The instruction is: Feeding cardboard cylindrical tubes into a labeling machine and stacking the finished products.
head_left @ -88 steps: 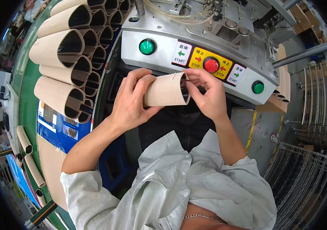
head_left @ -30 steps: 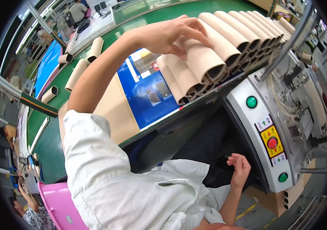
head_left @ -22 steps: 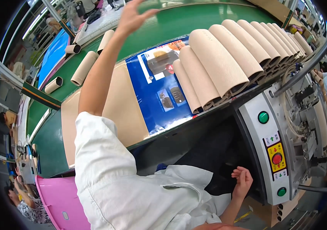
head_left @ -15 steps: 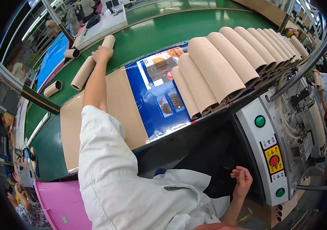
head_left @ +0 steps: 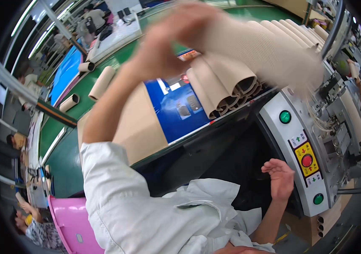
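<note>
My left hand (head_left: 176,34), smeared by motion, is closed on the near end of a beige tube (head_left: 265,53) with a ribbed surface. This tube slants from my fingers toward the machine, above a row of similar beige tubes (head_left: 220,80) piled on the bench. My right hand (head_left: 281,178) is raised near the control panel (head_left: 292,139), holding nothing, its fingers apart and not touching the panel. Another beige tube (head_left: 102,82) lies on the green conveyor belt (head_left: 125,55), left of my left forearm.
A blue printed sheet (head_left: 172,110) and brown cardboard (head_left: 134,127) cover the bench. The panel has green buttons and a red button (head_left: 307,160). A metal post (head_left: 51,110) stands at left, a pink chair (head_left: 72,220) below it. Co-workers sit farther off.
My left hand has lifted a tube off the belt and swung it right over the pile. My right hand has moved up and right, its fingers opening out. The view has shifted slightly.
</note>
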`<state>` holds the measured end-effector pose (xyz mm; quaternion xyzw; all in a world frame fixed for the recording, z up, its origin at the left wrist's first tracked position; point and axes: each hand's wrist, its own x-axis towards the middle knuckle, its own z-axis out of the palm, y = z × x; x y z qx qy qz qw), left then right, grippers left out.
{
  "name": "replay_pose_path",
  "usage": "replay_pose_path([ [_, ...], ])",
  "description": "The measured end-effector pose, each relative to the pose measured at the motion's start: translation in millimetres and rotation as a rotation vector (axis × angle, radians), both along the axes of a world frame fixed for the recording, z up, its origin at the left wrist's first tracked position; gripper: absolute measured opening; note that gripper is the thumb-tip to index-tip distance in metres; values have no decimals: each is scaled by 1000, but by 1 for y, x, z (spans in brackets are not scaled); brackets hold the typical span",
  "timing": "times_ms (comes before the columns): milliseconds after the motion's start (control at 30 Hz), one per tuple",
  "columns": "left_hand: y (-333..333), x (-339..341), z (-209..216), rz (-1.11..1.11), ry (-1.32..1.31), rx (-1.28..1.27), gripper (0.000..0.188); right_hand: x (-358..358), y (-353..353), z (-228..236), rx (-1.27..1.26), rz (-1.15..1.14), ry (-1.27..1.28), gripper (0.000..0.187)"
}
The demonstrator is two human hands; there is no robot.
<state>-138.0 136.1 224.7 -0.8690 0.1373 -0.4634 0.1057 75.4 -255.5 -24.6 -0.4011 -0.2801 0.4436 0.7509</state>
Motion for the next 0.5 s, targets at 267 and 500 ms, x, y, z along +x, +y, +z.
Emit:
replay_pose_path([
  [267, -162, 100, -111, -571, 175, 56, 23, -9, -24, 21, -23, 300, 208, 72],
  [500, -176, 96, -209, -599, 653, -1230, 77, -24, -24, -15, -254, -132, 84, 74],
])
